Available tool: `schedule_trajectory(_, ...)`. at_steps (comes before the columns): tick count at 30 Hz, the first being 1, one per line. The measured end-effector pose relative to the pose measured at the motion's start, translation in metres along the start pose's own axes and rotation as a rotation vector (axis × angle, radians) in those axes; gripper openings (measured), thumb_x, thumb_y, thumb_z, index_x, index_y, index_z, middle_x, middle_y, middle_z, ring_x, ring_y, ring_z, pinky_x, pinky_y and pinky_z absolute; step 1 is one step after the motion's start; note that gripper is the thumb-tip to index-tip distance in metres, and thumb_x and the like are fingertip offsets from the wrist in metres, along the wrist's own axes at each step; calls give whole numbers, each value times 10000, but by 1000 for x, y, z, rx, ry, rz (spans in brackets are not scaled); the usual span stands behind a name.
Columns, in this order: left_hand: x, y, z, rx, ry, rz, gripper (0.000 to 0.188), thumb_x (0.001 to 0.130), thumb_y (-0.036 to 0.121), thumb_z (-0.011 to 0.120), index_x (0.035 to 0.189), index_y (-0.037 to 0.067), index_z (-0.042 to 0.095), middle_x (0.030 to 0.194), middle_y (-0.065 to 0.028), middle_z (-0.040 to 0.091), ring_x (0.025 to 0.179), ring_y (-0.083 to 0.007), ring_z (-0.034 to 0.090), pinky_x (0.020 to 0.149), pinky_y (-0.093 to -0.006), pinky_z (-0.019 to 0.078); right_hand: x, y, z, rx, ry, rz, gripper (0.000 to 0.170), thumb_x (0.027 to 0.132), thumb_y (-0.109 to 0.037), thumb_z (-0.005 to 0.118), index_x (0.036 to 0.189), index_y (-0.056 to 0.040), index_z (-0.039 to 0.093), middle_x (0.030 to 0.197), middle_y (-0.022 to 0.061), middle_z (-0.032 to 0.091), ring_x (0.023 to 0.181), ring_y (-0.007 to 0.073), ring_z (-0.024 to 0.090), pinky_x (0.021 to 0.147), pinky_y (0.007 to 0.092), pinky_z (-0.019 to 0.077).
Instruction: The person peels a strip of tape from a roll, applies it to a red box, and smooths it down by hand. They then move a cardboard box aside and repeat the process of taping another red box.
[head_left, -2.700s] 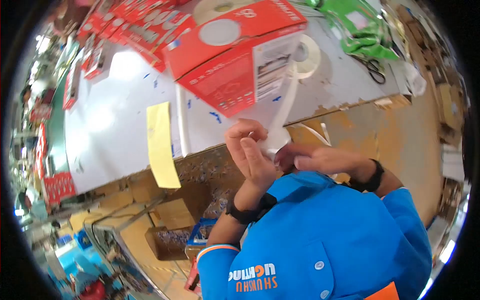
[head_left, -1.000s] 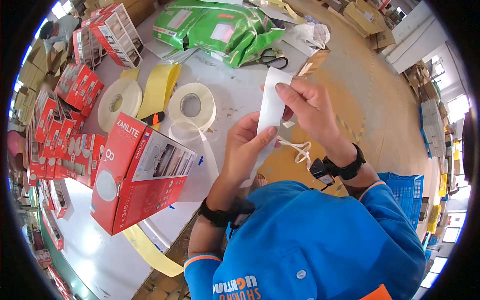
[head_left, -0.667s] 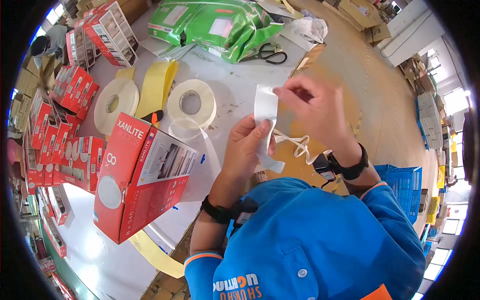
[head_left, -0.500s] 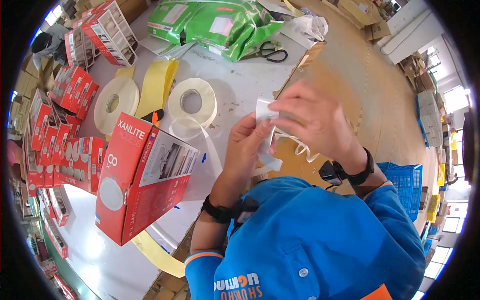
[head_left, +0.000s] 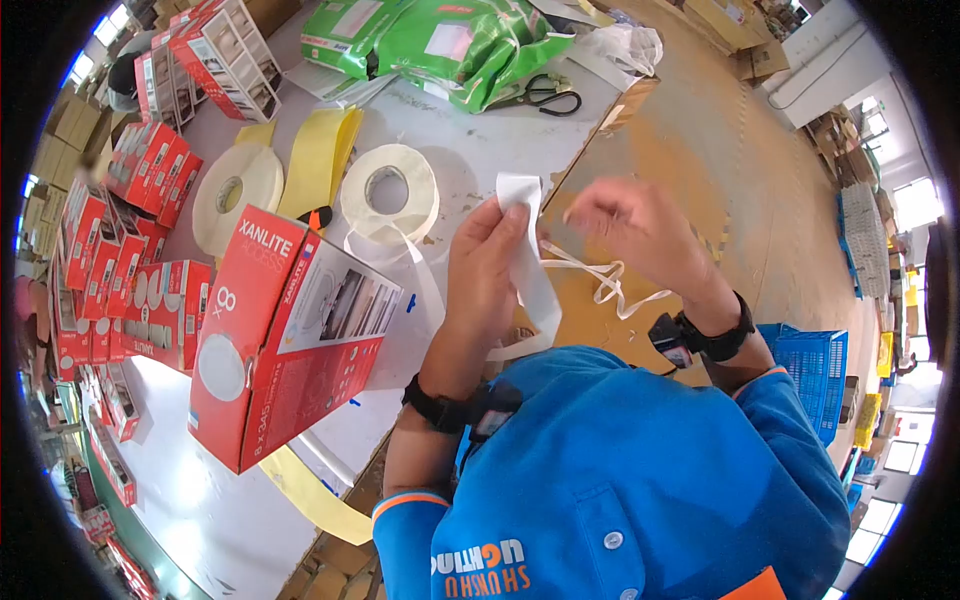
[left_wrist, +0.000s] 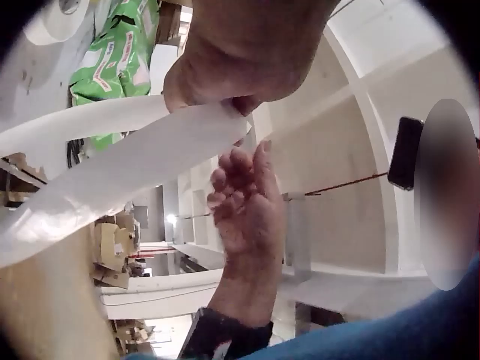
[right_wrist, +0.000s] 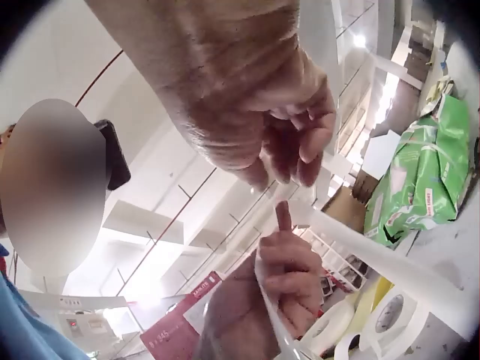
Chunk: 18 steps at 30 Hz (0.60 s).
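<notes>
My left hand pinches a wide white tape strip near its upper end, thumb on top. The strip hangs toward the blue shirt in the head view, and its smooth length crosses the left wrist view. Apart from it, on the right, my right hand is raised with loosely bent fingers and nothing seen between them. Its palm faces the left wrist camera. A narrow white ribbon dangles in loops below the two hands. On the table, a tape roll has a loose tail running toward my left forearm.
A red XANLITE box stands on the table left of my left arm. Behind are another tape roll, yellow strips, a green bag and scissors. More red boxes pile up at left. A blue crate is at right.
The right hand first pinched the strip's upper end, worked at it, and has now moved off to the right. The left hand keeps its hold. The head view has turned since the earliest frame.
</notes>
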<state>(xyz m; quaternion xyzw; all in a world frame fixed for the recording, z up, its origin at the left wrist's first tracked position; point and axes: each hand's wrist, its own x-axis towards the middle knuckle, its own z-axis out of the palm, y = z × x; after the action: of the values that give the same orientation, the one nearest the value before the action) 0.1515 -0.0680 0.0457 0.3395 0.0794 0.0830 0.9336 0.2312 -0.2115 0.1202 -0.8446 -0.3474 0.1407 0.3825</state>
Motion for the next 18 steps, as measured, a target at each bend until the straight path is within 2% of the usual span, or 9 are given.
schedule_trajectory(3,5,-7,4,-16,-3,3,181,915,141,526,1046,33,589,855,-25,608,730,-99,571,640,-236,467,-11,-1,15,70,-156,-35,199,820,-200,652,802,-1,647,633,63,601,566,102,531,518,265,411)
schedule_trajectory(4,8,-12,0,23,-68,-2,252,947,213,468,1095,29,557,937,-44,606,828,-120,581,719,-264,472,-10,4,17,189,-160,31,197,827,-199,649,813,-3,654,634,48,604,560,92,527,509,254,405)
schedule_trajectory(6,10,-16,7,-99,-37,5,382,964,306,395,1166,4,512,1030,-92,595,905,-175,584,819,-311,455,-4,15,17,418,-153,158,195,841,-199,643,833,-6,670,638,17,609,549,72,519,491,232,393)
schedule_trajectory(7,12,-17,13,-162,-27,9,447,973,353,358,1202,-8,489,1077,-117,590,943,-203,585,869,-334,447,-3,13,12,430,-110,168,200,846,-201,639,835,-4,671,638,7,605,553,60,516,492,221,391)
schedule_trajectory(8,9,-17,19,-170,14,5,529,977,413,268,1217,-13,469,1208,-147,537,1023,-234,573,946,-365,408,-3,8,4,441,-67,179,205,851,-203,635,838,-1,672,638,-3,601,557,48,512,493,211,388)
schedule_trajectory(11,-1,-20,15,-5,-215,-43,455,974,342,344,1223,-21,460,1199,-136,546,1024,-221,576,920,-353,432,-3,7,-5,477,52,146,209,863,-199,623,841,3,674,639,-15,591,563,31,510,489,199,384)
schedule_trajectory(12,-9,-21,15,118,-201,-17,356,931,213,480,1205,-14,481,1099,-110,601,933,-181,607,829,-311,482,-3,7,-6,494,89,125,209,866,-196,619,842,4,674,639,-16,588,565,29,510,487,199,384)
schedule_trajectory(15,-12,-27,14,221,-225,-36,319,859,81,579,1164,5,522,969,-76,643,789,-129,618,706,-250,500,-2,8,-7,418,118,87,211,873,-194,612,855,9,667,648,-16,581,567,24,511,489,191,388)
schedule_trajectory(18,-12,-25,12,119,-186,-119,281,840,49,598,1116,18,557,878,-54,652,682,-97,595,635,-215,481,-1,8,-5,550,123,78,196,866,-175,620,872,17,657,665,-15,587,562,31,520,484,195,402)
